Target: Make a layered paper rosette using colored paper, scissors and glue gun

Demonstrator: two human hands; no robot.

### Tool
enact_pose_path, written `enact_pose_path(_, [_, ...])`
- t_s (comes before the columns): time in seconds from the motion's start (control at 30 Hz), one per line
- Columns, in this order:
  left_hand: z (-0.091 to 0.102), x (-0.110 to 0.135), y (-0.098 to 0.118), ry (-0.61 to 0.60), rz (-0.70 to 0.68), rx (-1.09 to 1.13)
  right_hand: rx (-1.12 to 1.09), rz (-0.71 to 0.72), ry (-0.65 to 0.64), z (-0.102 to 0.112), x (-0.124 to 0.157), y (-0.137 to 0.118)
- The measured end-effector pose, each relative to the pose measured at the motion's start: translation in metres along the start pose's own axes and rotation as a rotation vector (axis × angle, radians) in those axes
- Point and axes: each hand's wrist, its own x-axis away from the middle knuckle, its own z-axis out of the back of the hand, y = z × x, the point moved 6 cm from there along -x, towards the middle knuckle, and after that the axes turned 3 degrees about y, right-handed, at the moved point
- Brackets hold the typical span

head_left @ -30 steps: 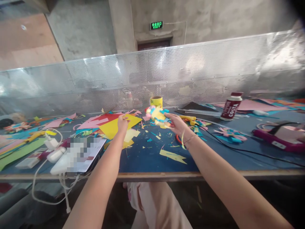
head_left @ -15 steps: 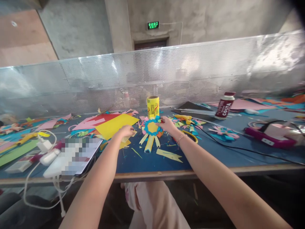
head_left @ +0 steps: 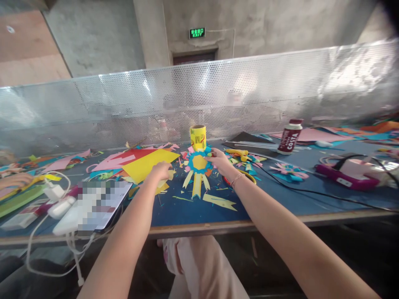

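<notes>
A paper rosette [head_left: 199, 162] with a ruffled blue rim, a yellow centre and pale yellow ribbon tails lies in the middle of the blue table. My right hand [head_left: 220, 161] pinches its right rim, with thumb and fingertips closed together. To the left, my left hand [head_left: 161, 170] is closed beside a large yellow paper sheet [head_left: 145, 165]. Pale yellow paper bits show by its fingertips; what it grips is hidden. A notched pale yellow paper strip [head_left: 220, 201] lies in front of the rosette. Behind the rosette stands a yellow tape roll [head_left: 198, 137].
Scissors [head_left: 254, 178] lie partly behind my right wrist. A Costa bottle [head_left: 289, 138], a black cable and a purple-sided device [head_left: 346, 176] are on the right. A phone [head_left: 114, 203] and white cables lie left. Another person's hand [head_left: 15, 180] is at the left edge.
The view has shifted slightly left-to-right, so things sit a little further left. My right hand stays at the rosette. Another person's hand has come in at the left edge.
</notes>
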Motion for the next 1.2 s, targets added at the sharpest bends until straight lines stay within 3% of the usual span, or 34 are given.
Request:
enact_pose_path(0.13, [0.004,0.002,0.0,0.056,0.024,0.0,-0.048,0.089,0.034,0.005,-0.004,-0.005])
enact_pose_path(0.2, [0.007,0.002,-0.001,0.063,0.032,0.012,-0.098,0.227,0.161,0.018,-0.006,-0.016])
enact_pose_path(0.3, [0.018,0.004,-0.008,0.164,0.108,0.019,-0.248,0.446,0.47,0.046,-0.001,-0.036])
enact_pose_path(0.37, [0.024,0.006,-0.017,0.239,0.22,0.04,-0.388,0.43,0.537,0.057,0.0,-0.041])
enact_pose_path(0.5, [0.014,0.013,-0.037,0.184,0.434,0.101,-0.564,0.079,0.328,0.046,-0.006,-0.037])
enact_pose_path(0.6, [0.002,0.014,-0.043,0.115,0.472,0.134,-0.604,-0.03,0.23,0.035,-0.004,-0.036])
enact_pose_path(0.7, [0.008,0.008,-0.037,0.214,0.394,0.218,-0.553,0.002,0.207,0.028,0.0,-0.037])
enact_pose_path(0.8, [0.022,-0.001,-0.013,0.337,0.144,0.615,-0.451,0.061,0.219,0.025,0.003,-0.035])
enact_pose_path(0.87, [0.026,-0.002,0.01,0.269,-0.018,0.956,-0.4,0.108,0.233,0.024,0.003,-0.034])
enact_pose_path(0.93, [0.026,0.001,0.033,0.108,-0.118,1.231,-0.352,0.149,0.24,0.023,0.003,-0.033])
enact_pose_path(1.0, [0.021,0.007,0.053,-0.08,-0.132,1.444,-0.312,0.17,0.216,0.02,0.002,-0.032])
enact_pose_path(1.07, [0.016,0.012,0.064,-0.19,-0.1,1.571,-0.284,0.176,0.177,0.015,0.002,-0.03])
enact_pose_path(1.2, [0.008,0.011,0.062,-0.14,-0.017,1.55,-0.224,0.146,0.116,0.008,0.004,-0.026])
